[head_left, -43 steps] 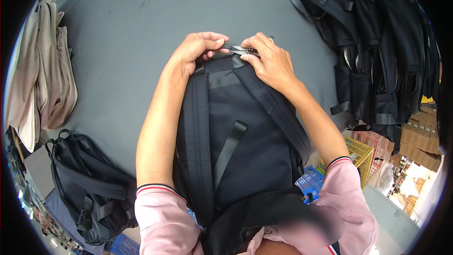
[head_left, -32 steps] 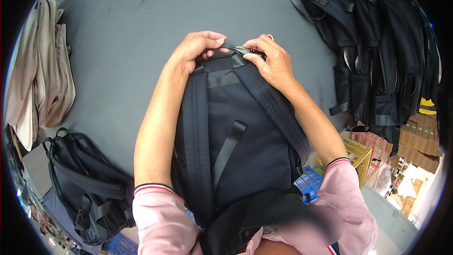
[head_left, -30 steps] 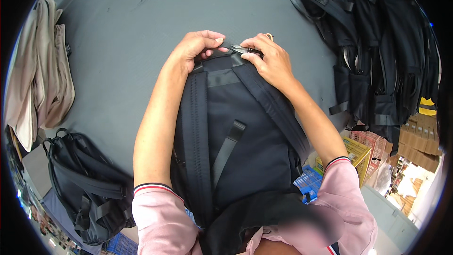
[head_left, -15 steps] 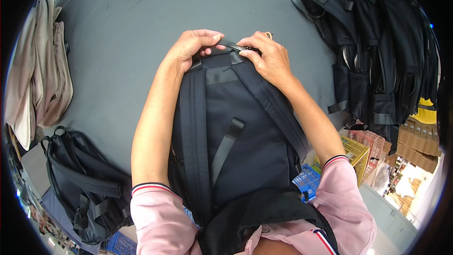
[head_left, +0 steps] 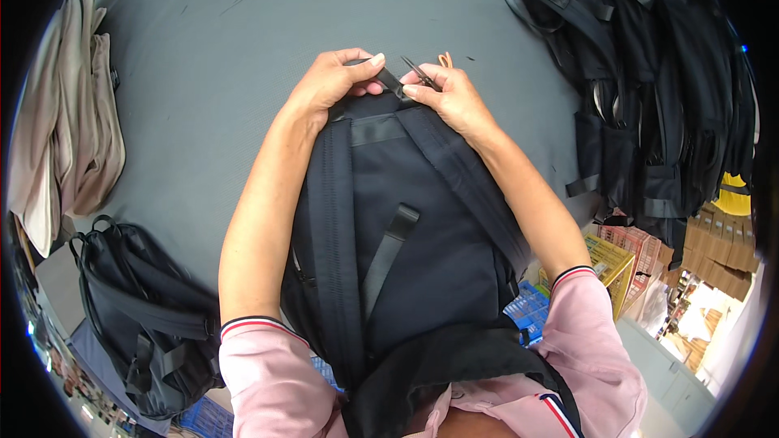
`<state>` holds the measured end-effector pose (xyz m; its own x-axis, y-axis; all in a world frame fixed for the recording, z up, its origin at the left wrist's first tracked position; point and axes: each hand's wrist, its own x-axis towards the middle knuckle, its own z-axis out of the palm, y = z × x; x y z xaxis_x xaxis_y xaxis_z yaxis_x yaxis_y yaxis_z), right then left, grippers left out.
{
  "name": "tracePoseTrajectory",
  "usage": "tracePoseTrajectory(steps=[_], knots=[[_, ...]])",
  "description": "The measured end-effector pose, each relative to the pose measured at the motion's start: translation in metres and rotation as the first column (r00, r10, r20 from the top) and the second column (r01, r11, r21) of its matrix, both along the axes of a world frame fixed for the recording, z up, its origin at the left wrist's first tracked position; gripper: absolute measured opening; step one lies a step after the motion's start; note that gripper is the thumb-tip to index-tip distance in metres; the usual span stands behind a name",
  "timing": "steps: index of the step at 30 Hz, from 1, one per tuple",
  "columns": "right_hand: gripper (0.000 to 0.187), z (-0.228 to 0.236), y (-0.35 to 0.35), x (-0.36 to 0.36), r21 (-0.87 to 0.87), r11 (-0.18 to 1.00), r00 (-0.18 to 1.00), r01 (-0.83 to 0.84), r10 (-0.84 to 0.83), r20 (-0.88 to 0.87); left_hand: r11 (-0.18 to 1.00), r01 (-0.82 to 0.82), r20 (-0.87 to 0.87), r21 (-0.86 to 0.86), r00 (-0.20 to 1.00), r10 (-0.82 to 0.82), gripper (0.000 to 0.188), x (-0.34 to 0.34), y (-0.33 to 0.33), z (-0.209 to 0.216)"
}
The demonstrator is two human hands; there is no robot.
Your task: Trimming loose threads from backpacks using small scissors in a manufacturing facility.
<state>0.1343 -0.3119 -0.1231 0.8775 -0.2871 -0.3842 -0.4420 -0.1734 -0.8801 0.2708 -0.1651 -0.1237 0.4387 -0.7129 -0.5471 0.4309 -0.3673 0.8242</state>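
A dark navy backpack (head_left: 438, 235) lies in front of me, its shoulder straps facing up and its top end away from me. At that top end my left hand (head_left: 345, 77) pinches the black webbing loop (head_left: 390, 82). My right hand (head_left: 450, 97) holds the same loop between thumb and finger, close to where it joins the bag. Small dark scissors (head_left: 419, 71) with an orange handle ring also sit in my right hand, blades pointing up and to the left, away from the webbing. The fingers beneath the loop are partly hidden.
Beneath the backpack is a grey table (head_left: 203, 57). Several black backpacks (head_left: 641, 89) are heaped at the right; another black backpack (head_left: 146, 308) lies at the lower left. Beige fabric pieces (head_left: 73, 113) hang at the far left. Plastic crates (head_left: 613, 268) stand below the right edge.
The scissor blades have swung up off the webbing. My right hand now pinches the loop near its base, and the loop slants more steeply between my hands.
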Motion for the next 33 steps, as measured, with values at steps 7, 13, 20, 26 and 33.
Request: tracePoseTrajectory(steps=[7, 13, 20, 26, 33], knots=[[0.019, 0.039, 0.016, -0.004, -0.715, 0.699, 0.978, 0.005, 0.145, 0.148, 0.996, -0.084, 0.013, -0.009, 0.996, 0.084, 0.017, -0.002, 0.003, -0.002], [0.021, 0.049, 0.003, 0.005, -0.93, 0.351, 0.852, -0.106, 0.515, 0.097, 0.995, -0.1, 0.007, -0.031, 0.995, 0.1, 0.019, -0.002, 0.003, -0.004], [0.025, 0.043, 0.001, 0.004, -0.093, 0.994, 0.986, -0.059, 0.073, 0.151, 0.993, -0.104, -0.009, -0.063, 0.995, 0.104, 0.022, -0.001, 0.005, -0.007], [0.027, 0.056, 0.031, -0.006, -0.562, 0.824, 0.966, -0.064, 0.193, 0.172, 0.968, -0.195, -0.108, -0.157, 0.978, 0.179, 0.034, 0.002, 0.018, -0.015], [0.026, 0.049, 0.038, -0.01, -0.532, 0.847, 0.982, 0.008, 0.093, 0.163, 0.873, -0.463, 0.038, -0.155, 0.88, 0.474, 0.03, -0.003, 0.028, -0.009]])
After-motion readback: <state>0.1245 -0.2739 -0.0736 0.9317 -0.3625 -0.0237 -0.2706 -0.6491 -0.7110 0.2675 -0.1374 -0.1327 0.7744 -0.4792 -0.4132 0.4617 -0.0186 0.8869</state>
